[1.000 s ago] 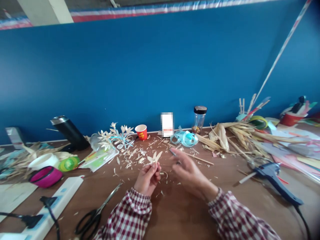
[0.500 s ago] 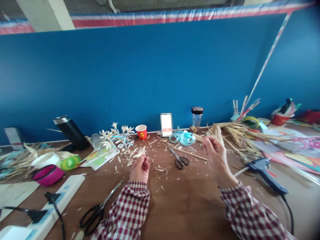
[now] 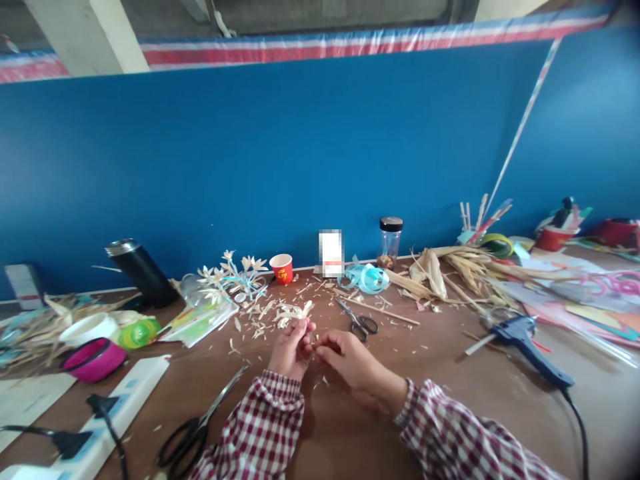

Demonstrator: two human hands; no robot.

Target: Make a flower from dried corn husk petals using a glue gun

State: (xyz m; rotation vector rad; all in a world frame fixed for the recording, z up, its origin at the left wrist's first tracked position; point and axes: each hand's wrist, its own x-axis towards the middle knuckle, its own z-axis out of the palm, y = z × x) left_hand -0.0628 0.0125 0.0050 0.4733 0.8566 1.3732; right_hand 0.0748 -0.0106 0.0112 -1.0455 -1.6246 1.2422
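My left hand (image 3: pixel 293 350) is closed around the lower end of a small pale husk flower (image 3: pixel 306 309), whose petals stick up above the fingertips. My right hand (image 3: pixel 350 363) is beside it, thumb and index finger pinched together close to the left fingers. Whatever is in that pinch is too small or hidden to make out. Pale husk scraps (image 3: pixel 260 317) lie scattered just beyond both hands. Small dark scissors (image 3: pixel 363 325) rest behind my right hand, and larger black-handled scissors (image 3: pixel 187 440) lie left of my left sleeve.
Finished-looking husk flowers (image 3: pixel 233 275), a red paper cup (image 3: pixel 281 269), blue ribbon (image 3: pixel 370 279) and a jar (image 3: pixel 391 243) stand along the blue partition (image 3: pixel 300 153). At right are dried husks (image 3: pixel 430 272) and a glue gun (image 3: pixel 530 347); at left, a power strip (image 3: pixel 130 393) and black flask (image 3: pixel 145 273).
My right hand has come down and left, from apart near the husks to right beside my left hand. The flower in my left hand now shows more upright above the fingers.
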